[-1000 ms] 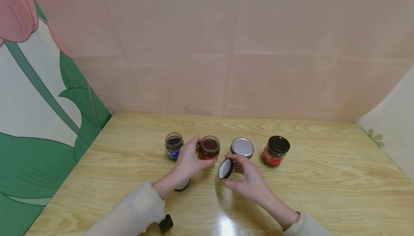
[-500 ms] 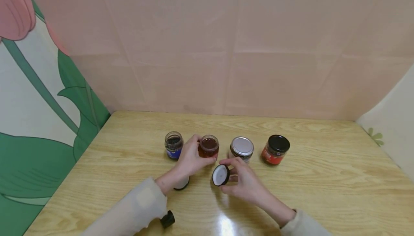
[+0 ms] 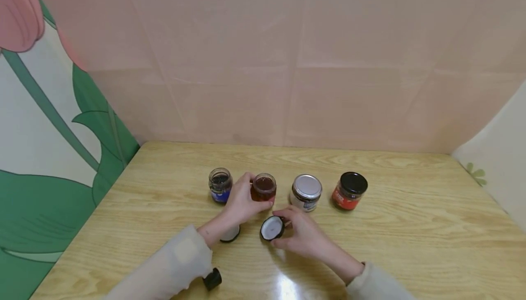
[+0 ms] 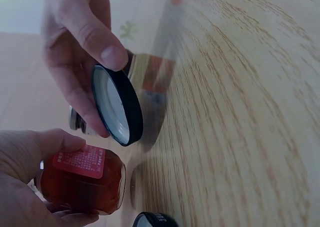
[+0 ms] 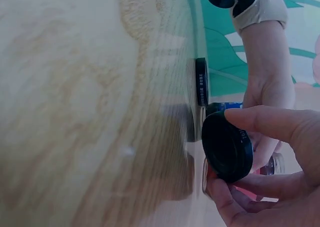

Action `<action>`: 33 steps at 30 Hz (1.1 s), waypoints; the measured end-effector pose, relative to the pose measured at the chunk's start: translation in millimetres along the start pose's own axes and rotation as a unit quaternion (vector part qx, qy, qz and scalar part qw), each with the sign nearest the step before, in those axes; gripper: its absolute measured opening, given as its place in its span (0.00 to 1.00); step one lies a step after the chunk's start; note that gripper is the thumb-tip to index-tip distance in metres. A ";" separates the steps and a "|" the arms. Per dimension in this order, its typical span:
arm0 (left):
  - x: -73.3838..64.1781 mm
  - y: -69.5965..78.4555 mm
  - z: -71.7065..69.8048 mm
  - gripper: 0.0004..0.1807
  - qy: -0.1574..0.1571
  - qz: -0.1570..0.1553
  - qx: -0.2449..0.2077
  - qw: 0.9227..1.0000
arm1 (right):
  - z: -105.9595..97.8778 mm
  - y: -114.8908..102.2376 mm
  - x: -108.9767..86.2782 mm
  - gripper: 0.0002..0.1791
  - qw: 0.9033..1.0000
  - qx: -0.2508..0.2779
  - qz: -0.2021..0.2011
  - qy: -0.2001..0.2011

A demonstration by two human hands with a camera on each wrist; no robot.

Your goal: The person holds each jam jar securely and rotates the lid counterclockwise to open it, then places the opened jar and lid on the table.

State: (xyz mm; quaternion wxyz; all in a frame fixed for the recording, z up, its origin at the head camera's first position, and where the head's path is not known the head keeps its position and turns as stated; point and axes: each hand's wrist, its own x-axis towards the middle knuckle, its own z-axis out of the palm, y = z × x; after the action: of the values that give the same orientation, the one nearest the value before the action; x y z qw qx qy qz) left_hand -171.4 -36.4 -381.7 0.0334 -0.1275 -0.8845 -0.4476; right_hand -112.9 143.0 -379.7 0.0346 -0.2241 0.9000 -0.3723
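Observation:
My left hand (image 3: 242, 202) grips an uncapped glass jar (image 3: 264, 186) of dark reddish contents; a red label shows on the jar's side in the left wrist view. Between thumb and fingers my right hand (image 3: 302, 234) pinches a black jar lid (image 3: 272, 228), its white inside facing up and toward the left. In the left wrist view the lid (image 4: 117, 104) is held just above the table. Another black-rimmed lid (image 3: 231, 234) lies white side up, partly covered by my left wrist. Left of my left hand stands an uncapped jar (image 3: 220, 186) with a blue label.
Right of the held jar stand a silver-lidded jar (image 3: 306, 192) and a black-lidded jar (image 3: 350, 191) with a red label. A small black cylindrical object (image 3: 212, 279) shows beside my left sleeve. The wooden table (image 3: 411, 227) meets a pink backdrop behind.
My right hand has moved left and toward me with the lid, lowering it and tilting its white inside more upward. The silver-lidded jar is now uncovered to view. My left hand stays on its jar.

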 end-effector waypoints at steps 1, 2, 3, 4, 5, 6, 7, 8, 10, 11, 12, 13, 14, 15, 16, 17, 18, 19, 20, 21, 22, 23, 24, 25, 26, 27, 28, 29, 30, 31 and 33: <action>-0.1 -0.3 0.2 0.30 0.001 0.002 0.000 1.000 | 0.4 -0.7 0.6 0.33 1.000 -0.004 0.002 -0.001; -0.2 -0.6 0.3 0.30 0.002 0.003 0.000 1.000 | 0.8 -1.3 1.2 0.33 1.000 -0.008 0.003 -0.001; -0.3 -0.9 0.4 0.30 0.004 0.005 -0.001 1.000 | 1.3 -2.3 1.7 0.33 1.000 -0.015 0.005 -0.001; -0.3 -1.1 0.9 0.30 0.005 0.007 -0.002 1.000 | 1.6 -2.8 1.9 0.33 1.000 -0.024 0.006 0.000; -0.3 -1.4 1.4 0.30 0.006 0.008 -0.003 1.000 | 1.8 -3.4 2.2 0.33 1.000 -0.030 0.007 0.001; -0.3 -1.9 1.8 0.29 0.006 0.010 -0.003 1.000 | 2.2 -3.9 2.5 0.33 0.999 -0.039 0.009 0.003; -0.3 -2.4 2.4 0.29 0.007 0.011 -0.004 1.000 | 2.9 -4.2 2.9 0.33 0.999 -0.047 0.010 0.005; -0.2 -2.9 3.1 0.29 0.007 0.012 -0.003 1.000 | 3.7 -4.9 3.3 0.33 0.998 -0.054 0.012 0.005; -0.1 -3.9 4.2 0.29 0.008 0.014 -0.004 1.000 | 5.5 -5.8 4.4 0.32 0.997 -0.069 0.017 0.004; -0.1 -4.3 4.6 0.30 0.008 0.014 -0.005 1.000 | 6.3 -6.7 5.1 0.31 0.997 -0.072 0.021 0.001; -0.1 -4.8 5.2 0.30 0.009 0.014 -0.005 1.000 | 7.3 -7.4 5.8 0.31 0.997 -0.079 0.024 -0.001; 0.0 -5.1 5.6 0.30 0.010 0.012 -0.006 1.000 | 8.2 -8.2 6.7 0.31 0.996 -0.084 0.025 -0.004; 0.1 -5.3 5.8 0.30 0.012 0.010 -0.007 1.000 | 9.0 -9.0 7.8 0.31 0.996 -0.088 0.025 -0.007; 0.3 -5.4 5.9 0.30 0.013 0.008 -0.009 1.000 | 9.7 -9.6 8.9 0.30 0.995 -0.092 0.024 -0.008; 0.5 -5.3 5.9 0.30 0.013 0.006 -0.011 1.000 | 10.2 -10.5 10.0 0.30 0.995 -0.093 0.023 -0.009; 0.7 -5.2 5.9 0.30 0.013 0.003 -0.013 1.000 | 10.8 -11.1 11.1 0.30 0.995 -0.097 0.021 -0.010; 0.9 -5.0 5.9 0.30 0.011 0.001 -0.013 1.000 | 11.3 -11.4 12.2 0.30 0.995 -0.100 0.018 -0.011; 1.0 -4.7 5.7 0.30 0.010 -0.002 -0.015 1.000 | 11.5 -12.4 13.1 0.30 0.995 -0.102 0.018 -0.013; 1.2 -4.5 5.8 0.30 0.008 -0.004 -0.016 1.000 | 11.9 -13.0 13.7 0.30 0.994 -0.103 0.020 -0.017; 1.3 -4.2 5.8 0.30 0.006 -0.007 -0.016 1.000 | 12.2 -13.6 14.3 0.30 0.994 -0.103 0.021 -0.020; 1.5 -3.8 5.9 0.30 0.003 -0.009 -0.016 1.000 | 12.4 -14.1 14.6 0.30 0.994 -0.104 0.023 -0.023; 1.6 -3.3 6.0 0.30 0.001 -0.012 -0.016 1.000 | 12.7 -14.3 14.9 0.30 0.994 -0.106 0.024 -0.024; 1.7 -2.9 6.1 0.30 0.000 -0.013 -0.015 1.000 | 13.1 -14.2 15.0 0.29 0.994 -0.108 0.023 -0.025; 1.8 -2.8 6.2 0.30 -0.001 -0.015 -0.013 1.000 | 13.7 -14.0 15.1 0.29 0.993 -0.109 0.023 -0.025; 1.8 -2.5 6.1 0.30 -0.002 -0.017 -0.013 1.000 | 14.1 -13.6 15.3 0.29 0.993 -0.110 0.021 -0.023; 1.8 -2.2 6.0 0.30 -0.003 -0.018 -0.011 1.000 | 14.3 -13.3 15.4 0.29 0.993 -0.112 0.017 -0.020; 1.6 -1.9 5.8 0.30 -0.004 -0.018 -0.011 1.000 | 14.7 -12.8 15.5 0.29 0.993 -0.113 0.013 -0.017; 1.5 -1.6 5.6 0.31 -0.006 -0.018 -0.009 1.000 | 15.2 -12.2 15.6 0.29 0.993 -0.113 0.011 -0.015; 1.3 -1.5 5.5 0.31 -0.007 -0.017 -0.006 1.000 | 15.3 -12.1 15.5 0.30 0.994 -0.111 0.010 -0.013; 1.0 -1.3 5.3 0.31 -0.010 -0.017 -0.004 1.000 | 15.4 -11.5 15.5 0.30 0.993 -0.118 0.006 -0.009; -0.1 -0.8 4.8 0.32 -0.013 -0.018 0.002 1.000 | 15.1 -11.3 15.5 0.31 0.993 -0.117 0.004 -0.010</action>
State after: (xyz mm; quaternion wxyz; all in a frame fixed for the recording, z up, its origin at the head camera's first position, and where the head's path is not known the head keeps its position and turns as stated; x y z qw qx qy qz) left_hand -171.2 -33.0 -385.2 0.0135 -0.1173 -0.8878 -0.4449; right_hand -119.0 119.4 -381.3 0.0183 -0.2268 0.9379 -0.2617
